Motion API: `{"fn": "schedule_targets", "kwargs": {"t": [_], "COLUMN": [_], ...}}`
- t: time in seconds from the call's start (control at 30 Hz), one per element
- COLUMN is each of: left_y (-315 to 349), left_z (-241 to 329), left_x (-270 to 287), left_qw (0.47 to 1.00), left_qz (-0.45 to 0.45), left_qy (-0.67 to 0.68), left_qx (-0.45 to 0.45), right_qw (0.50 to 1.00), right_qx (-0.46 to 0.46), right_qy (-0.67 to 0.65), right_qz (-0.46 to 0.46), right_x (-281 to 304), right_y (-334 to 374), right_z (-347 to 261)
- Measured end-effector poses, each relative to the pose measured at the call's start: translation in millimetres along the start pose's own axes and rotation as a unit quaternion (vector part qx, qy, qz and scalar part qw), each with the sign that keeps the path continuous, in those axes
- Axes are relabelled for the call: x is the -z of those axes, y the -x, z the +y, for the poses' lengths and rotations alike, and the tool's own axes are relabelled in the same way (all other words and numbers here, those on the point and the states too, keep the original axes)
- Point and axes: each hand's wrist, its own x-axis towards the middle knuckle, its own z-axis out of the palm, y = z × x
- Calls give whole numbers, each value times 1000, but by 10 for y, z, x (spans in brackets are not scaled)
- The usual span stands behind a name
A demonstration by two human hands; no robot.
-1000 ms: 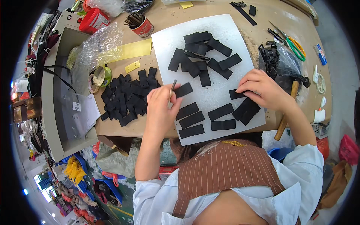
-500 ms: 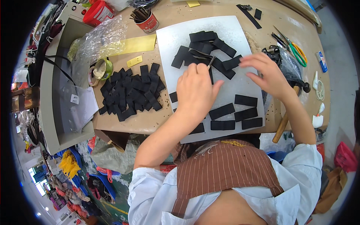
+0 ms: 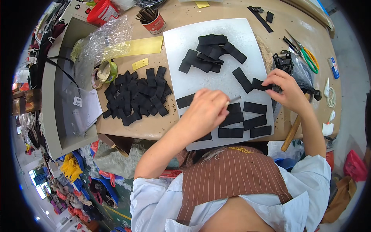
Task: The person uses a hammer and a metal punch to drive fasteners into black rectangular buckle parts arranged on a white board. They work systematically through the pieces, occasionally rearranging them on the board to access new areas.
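My left hand (image 3: 208, 110) is closed around a slim metal rod-like tool (image 3: 235, 99), whose end sticks out past the fingers. Below it, several short black fabric strips (image 3: 255, 108) lie spread over the near part of a white board (image 3: 176, 50). My right hand (image 3: 284, 87) pinches one black strip (image 3: 259, 84) at the board's right edge. Just left of that strip rests another black strip (image 3: 242, 80). Farther back on the board is a loose pile of black strips (image 3: 210, 50). The left palm hides part of the tool and some strips.
A larger heap of black strips (image 3: 137, 96) covers the table left of the board. A hammer (image 3: 291, 133) lies by my right forearm, with scissors (image 3: 309, 58) beyond. At the back left stand a red tin (image 3: 155, 24), tape rolls (image 3: 107, 71) and crumpled clear plastic (image 3: 112, 38).
My left hand has come back toward me from the far pile, with the metal tool in it. My right hand has moved nearer and now pinches a strip; two strips lie away from the pile.
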Motion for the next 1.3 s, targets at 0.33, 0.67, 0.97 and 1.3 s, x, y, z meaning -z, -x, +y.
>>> {"fn": "schedule_targets", "kwargs": {"t": [0.33, 0.67, 0.97, 1.3], "left_y": [-418, -127, 215, -299], "left_z": [-683, -343, -482, -562], "left_x": [324, 409, 290, 280], "left_qw": [960, 926, 971, 984], "left_qz": [115, 217, 182, 131], "left_qy": [-249, -305, -112, -113], "left_qx": [-61, 44, 110, 42], "right_qw": [999, 993, 983, 996], "right_qx": [26, 110, 32, -6], "right_qy": [30, 48, 101, 12], "right_qz": [2, 19, 152, -90], "right_x": [-22, -467, -373, 73], "right_y": [-49, -656, -973, -497], "right_z": [-143, -255, -229, -92]}}
